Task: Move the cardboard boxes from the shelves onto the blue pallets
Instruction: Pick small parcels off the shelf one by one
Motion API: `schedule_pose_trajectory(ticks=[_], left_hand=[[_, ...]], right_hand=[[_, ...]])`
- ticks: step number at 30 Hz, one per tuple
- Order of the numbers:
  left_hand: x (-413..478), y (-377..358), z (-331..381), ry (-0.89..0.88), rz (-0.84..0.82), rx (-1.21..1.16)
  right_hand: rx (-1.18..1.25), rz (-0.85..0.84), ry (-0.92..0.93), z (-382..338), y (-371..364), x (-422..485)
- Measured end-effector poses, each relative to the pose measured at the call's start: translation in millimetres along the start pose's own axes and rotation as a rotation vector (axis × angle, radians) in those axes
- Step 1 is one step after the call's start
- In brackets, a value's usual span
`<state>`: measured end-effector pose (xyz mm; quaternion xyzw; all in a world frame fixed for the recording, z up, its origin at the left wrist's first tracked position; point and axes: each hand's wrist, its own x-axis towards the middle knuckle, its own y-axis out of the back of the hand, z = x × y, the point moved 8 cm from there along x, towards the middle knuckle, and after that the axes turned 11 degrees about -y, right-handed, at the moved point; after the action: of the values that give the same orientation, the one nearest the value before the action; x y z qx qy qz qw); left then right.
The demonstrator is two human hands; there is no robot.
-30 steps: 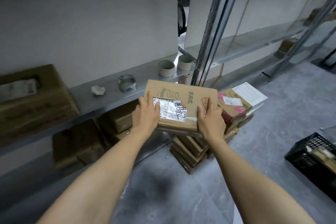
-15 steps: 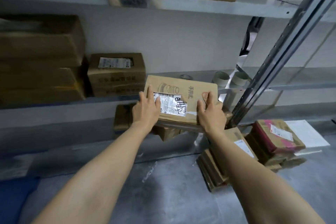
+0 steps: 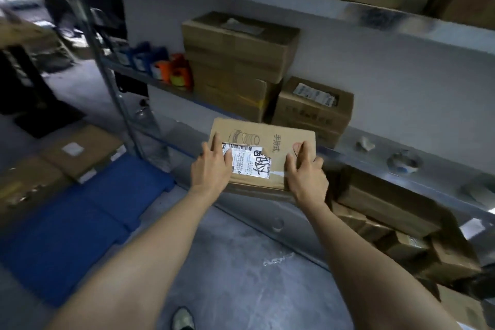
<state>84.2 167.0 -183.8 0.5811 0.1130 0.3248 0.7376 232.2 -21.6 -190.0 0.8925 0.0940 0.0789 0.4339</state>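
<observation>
I hold a flat cardboard box [image 3: 270,142] with a white shipping label in front of me, above the grey floor. My left hand [image 3: 211,169] grips its left edge and my right hand [image 3: 306,175] grips its right edge. A blue pallet [image 3: 88,211] lies on the floor at the lower left, with several flat cardboard boxes [image 3: 80,153] on its far part. More cardboard boxes stand on the metal shelf [image 3: 375,158] behind: a tall stack [image 3: 235,61] and a smaller labelled box [image 3: 313,110].
Boxes [image 3: 396,225] are heaped under the shelf at the right. Tape rolls [image 3: 403,162] lie on the shelf. Blue and orange items [image 3: 160,64] sit on the shelf's left part. A metal shelf upright [image 3: 115,94] stands beside the pallet. My shoe [image 3: 183,319] shows at the bottom.
My view has swung left along the shelves, with the box still held in both hands. The blue pallet has come into sight at the lower left.
</observation>
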Motion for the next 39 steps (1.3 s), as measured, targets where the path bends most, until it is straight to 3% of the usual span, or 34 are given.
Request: schedule_pose_trajectory(ticks=[15, 39], left_hand=[[-74, 77, -275, 0.545, 0.132, 0.055], [-105, 144, -597, 1.003, 0.202, 0.086]], right_hand=[[-0.163, -0.395, 0.394, -237, -202, -84], [-0.243, -0.676, 0.767, -528, -459, -208]])
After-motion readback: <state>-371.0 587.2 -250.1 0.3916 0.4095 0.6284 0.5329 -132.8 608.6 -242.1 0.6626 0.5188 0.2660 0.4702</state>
